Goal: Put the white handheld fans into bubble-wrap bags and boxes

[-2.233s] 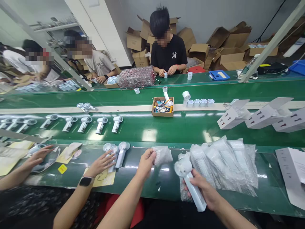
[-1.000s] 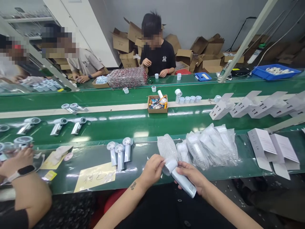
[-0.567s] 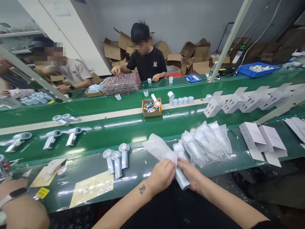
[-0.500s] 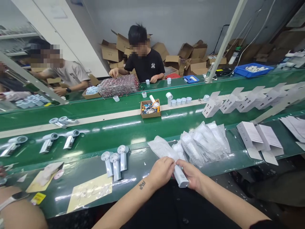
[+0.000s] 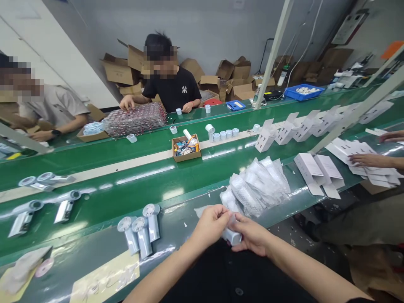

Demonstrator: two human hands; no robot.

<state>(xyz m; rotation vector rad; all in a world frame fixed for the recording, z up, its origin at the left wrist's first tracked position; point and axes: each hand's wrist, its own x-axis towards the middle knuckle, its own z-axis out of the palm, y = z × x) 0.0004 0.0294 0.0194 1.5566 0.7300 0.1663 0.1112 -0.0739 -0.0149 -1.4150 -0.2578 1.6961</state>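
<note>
A pale blue handheld fan (image 5: 232,236) is partly inside a clear plastic bag (image 5: 201,211), its handle end pointing toward my body. My left hand (image 5: 214,221) pinches the bag's edge over the fan. From the right, my right hand (image 5: 251,235) wraps the fan and bag. Just beyond my hands lies a pile of bagged fans (image 5: 257,185). Three unwrapped fans (image 5: 142,231) rest on the table to the left, beside a yellowish paper sheet (image 5: 107,275).
Fans lie on the green conveyor (image 5: 148,172) at left. A parts box (image 5: 187,158) and small cups stand mid-belt. White boxes (image 5: 311,168) are at right, near another person's hands. Two people sit across the belt.
The bag now covers more of the fan's handle, and my hands have moved along it. The view has shifted right, bringing another person's hands into sight at the right edge.
</note>
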